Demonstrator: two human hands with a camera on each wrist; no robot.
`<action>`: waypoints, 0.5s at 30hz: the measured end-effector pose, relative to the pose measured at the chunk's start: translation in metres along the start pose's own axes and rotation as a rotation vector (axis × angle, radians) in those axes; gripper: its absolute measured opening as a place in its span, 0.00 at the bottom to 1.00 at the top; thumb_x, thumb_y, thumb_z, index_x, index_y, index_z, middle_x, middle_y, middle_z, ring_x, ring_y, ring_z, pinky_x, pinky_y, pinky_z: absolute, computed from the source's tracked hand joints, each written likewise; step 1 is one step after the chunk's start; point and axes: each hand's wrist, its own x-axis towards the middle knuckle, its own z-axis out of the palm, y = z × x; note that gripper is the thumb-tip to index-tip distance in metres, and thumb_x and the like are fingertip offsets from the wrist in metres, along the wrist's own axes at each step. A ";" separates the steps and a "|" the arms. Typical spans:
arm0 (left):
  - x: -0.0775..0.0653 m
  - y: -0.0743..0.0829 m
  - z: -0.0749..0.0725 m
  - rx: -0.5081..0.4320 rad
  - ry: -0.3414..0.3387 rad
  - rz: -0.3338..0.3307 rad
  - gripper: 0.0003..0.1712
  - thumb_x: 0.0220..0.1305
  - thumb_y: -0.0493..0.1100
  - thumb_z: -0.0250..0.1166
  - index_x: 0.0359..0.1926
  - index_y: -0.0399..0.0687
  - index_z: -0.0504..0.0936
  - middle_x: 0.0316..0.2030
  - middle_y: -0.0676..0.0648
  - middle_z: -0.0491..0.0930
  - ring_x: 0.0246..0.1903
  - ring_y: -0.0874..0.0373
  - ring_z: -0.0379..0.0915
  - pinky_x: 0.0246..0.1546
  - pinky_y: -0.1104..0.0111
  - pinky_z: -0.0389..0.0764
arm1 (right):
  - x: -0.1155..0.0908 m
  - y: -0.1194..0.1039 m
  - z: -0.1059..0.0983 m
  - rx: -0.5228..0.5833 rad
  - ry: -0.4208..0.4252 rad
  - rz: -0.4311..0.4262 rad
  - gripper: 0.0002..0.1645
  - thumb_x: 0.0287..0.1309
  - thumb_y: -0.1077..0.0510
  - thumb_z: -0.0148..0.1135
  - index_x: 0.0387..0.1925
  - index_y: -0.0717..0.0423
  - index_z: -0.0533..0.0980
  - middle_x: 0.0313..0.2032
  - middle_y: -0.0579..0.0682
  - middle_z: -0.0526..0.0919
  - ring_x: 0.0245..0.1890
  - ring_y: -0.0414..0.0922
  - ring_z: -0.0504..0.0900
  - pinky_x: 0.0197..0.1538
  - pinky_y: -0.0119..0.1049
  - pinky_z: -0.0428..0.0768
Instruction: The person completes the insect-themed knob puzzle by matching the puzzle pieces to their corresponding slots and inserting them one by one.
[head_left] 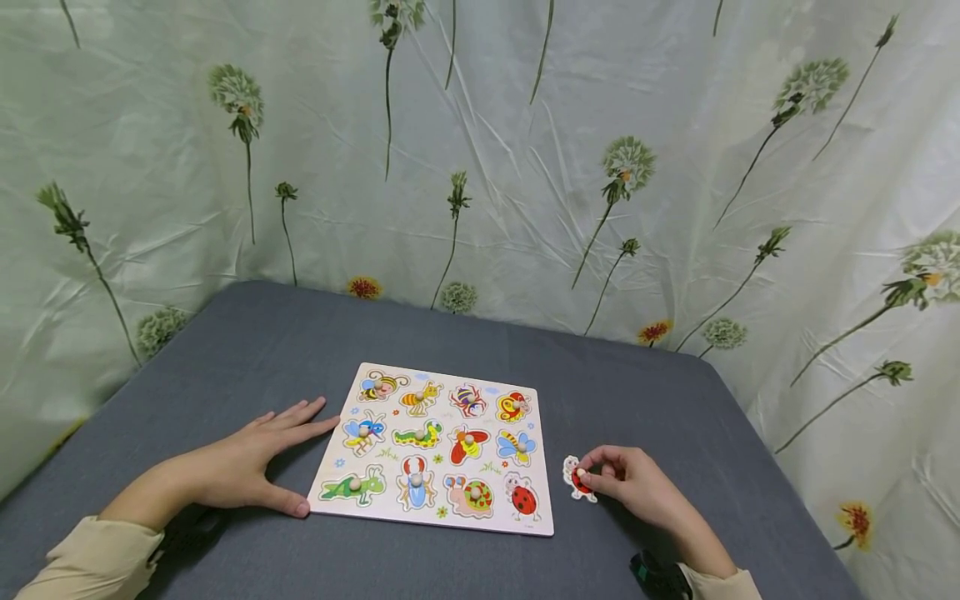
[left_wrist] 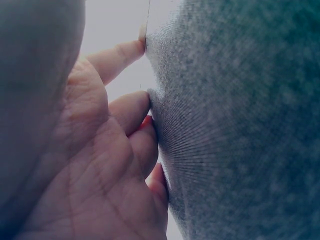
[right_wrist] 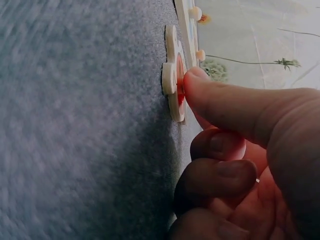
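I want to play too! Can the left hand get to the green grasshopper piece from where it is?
Probably yes. The left hand lies flat on the table, thumb touching the puzzle board edge. The green grasshopper piece sits in the near corner beside that thumb, with nothing in between.

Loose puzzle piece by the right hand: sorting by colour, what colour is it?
Red on white, clearest in the head view: puzzle piece.

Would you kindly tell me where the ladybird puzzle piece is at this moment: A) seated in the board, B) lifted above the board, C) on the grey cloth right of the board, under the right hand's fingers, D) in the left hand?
C: the ladybird piece lies on the grey cloth beside the puzzle board, with the right hand at its knob.
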 end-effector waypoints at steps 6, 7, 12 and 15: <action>0.000 0.000 0.000 -0.004 -0.004 -0.002 0.66 0.50 0.71 0.81 0.85 0.60 0.62 0.86 0.32 0.48 0.82 0.21 0.41 0.73 0.21 0.43 | 0.001 0.000 0.002 0.019 0.018 -0.010 0.11 0.69 0.54 0.72 0.44 0.58 0.87 0.19 0.39 0.68 0.18 0.31 0.62 0.25 0.27 0.60; 0.000 0.000 0.000 -0.004 -0.004 -0.003 0.66 0.50 0.72 0.80 0.85 0.60 0.62 0.86 0.32 0.48 0.82 0.21 0.41 0.73 0.21 0.43 | 0.001 0.000 0.002 0.016 0.022 -0.012 0.11 0.69 0.54 0.72 0.44 0.58 0.87 0.19 0.39 0.67 0.18 0.31 0.62 0.25 0.27 0.60; 0.000 0.000 0.000 -0.007 -0.005 0.001 0.66 0.50 0.72 0.80 0.85 0.61 0.62 0.86 0.32 0.48 0.82 0.21 0.41 0.73 0.21 0.43 | 0.002 0.002 0.003 -0.003 0.024 -0.010 0.10 0.69 0.54 0.73 0.43 0.57 0.87 0.19 0.39 0.67 0.18 0.31 0.61 0.25 0.27 0.60; 0.000 -0.001 0.000 -0.008 -0.002 0.005 0.65 0.50 0.71 0.81 0.85 0.60 0.62 0.85 0.32 0.48 0.82 0.21 0.41 0.73 0.21 0.43 | 0.003 0.001 0.004 -0.012 0.023 -0.009 0.10 0.69 0.54 0.72 0.43 0.57 0.87 0.19 0.39 0.67 0.18 0.31 0.61 0.25 0.27 0.60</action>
